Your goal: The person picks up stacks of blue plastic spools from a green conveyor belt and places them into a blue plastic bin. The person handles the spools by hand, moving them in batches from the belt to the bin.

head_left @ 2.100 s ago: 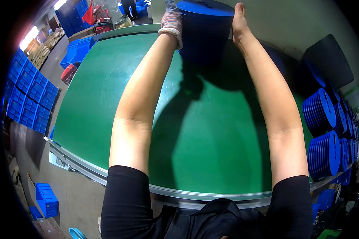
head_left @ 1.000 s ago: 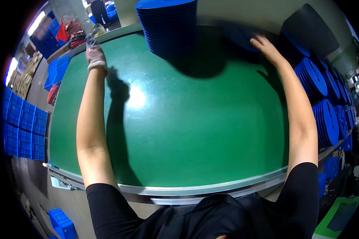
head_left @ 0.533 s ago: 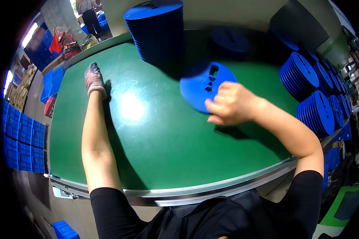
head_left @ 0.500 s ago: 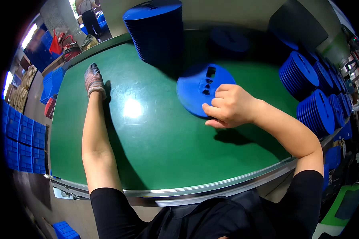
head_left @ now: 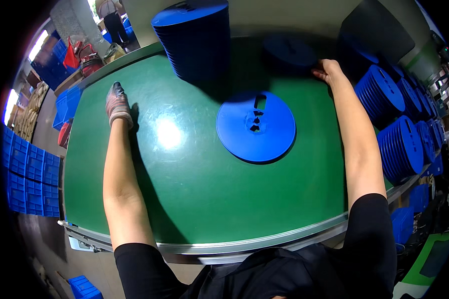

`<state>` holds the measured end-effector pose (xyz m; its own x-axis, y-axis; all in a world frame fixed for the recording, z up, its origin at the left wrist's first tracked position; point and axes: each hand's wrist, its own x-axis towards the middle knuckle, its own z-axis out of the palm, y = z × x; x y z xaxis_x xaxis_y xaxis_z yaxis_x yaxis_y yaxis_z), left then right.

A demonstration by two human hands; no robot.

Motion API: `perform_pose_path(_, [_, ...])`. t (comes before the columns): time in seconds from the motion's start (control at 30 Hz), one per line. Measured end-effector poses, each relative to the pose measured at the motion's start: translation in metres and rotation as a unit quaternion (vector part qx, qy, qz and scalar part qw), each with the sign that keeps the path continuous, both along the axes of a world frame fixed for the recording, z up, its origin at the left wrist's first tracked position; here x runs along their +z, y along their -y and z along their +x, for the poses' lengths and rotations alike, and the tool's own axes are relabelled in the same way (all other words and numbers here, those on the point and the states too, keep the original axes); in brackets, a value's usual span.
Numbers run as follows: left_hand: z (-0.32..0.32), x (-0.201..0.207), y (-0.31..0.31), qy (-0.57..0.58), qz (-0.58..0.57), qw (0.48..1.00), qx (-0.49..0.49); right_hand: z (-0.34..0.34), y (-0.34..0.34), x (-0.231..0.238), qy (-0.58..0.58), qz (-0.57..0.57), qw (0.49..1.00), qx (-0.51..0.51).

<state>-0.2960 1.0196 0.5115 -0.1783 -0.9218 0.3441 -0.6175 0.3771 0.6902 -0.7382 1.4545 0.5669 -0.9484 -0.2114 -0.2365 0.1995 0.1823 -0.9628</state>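
A green tabletop with a metal edge fills the middle of a workshop, with blue crates stacked beyond its left side. One round blue reel flange with cut-outs lies flat near the centre. Behind it stands a tall stack of blue flanges. The right hand, fingers bent, is at the rim of a shadowed low stack; whether it grips cannot be told. The left hand, in a striped glove, is at the far left; its finger closure is unclear.
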Motion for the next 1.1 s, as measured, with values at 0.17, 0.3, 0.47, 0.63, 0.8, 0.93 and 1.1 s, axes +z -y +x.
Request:
perform_pose_path(0.17, [-0.001, -0.008, 0.003, -0.074, 0.036, 0.997, -0.001, -0.013, 0.003, -0.001, 0.032, 0.13, 0.99, 0.04])
perform_pose_path(0.3, [-0.005, 0.004, -0.016, -0.047, 0.043, 0.998, 0.011, -0.007, 0.0, 0.004, 0.054, 0.078, 0.995, 0.019])
perform_pose_path(0.47, [-0.003, 0.006, -0.023, -0.09, 0.083, 0.992, 0.013, 0.001, 0.004, 0.0, 0.029, 0.022, 0.999, 0.029])
perform_pose_path(0.63, [-0.003, 0.022, -0.037, -0.045, 0.068, 0.996, 0.023, 0.005, 0.008, -0.008, 0.02, -0.077, 0.997, 0.0])
perform_pose_path(0.8, [-0.002, 0.004, -0.013, 0.01, -0.001, 0.999, 0.032, 0.0, 0.009, -0.016, 0.039, -0.192, 0.98, -0.022])
perform_pose_path(0.93, [0.002, -0.01, 0.005, -0.026, -0.028, 0.999, 0.017, -0.005, 0.01, 0.019, -0.006, -0.225, 0.974, -0.01])
perform_pose_path(1.1, [-0.002, 0.004, -0.007, 0.02, -0.026, 0.999, 0.009, 0.027, 0.016, 0.102, -0.041, -0.241, 0.968, 0.052])
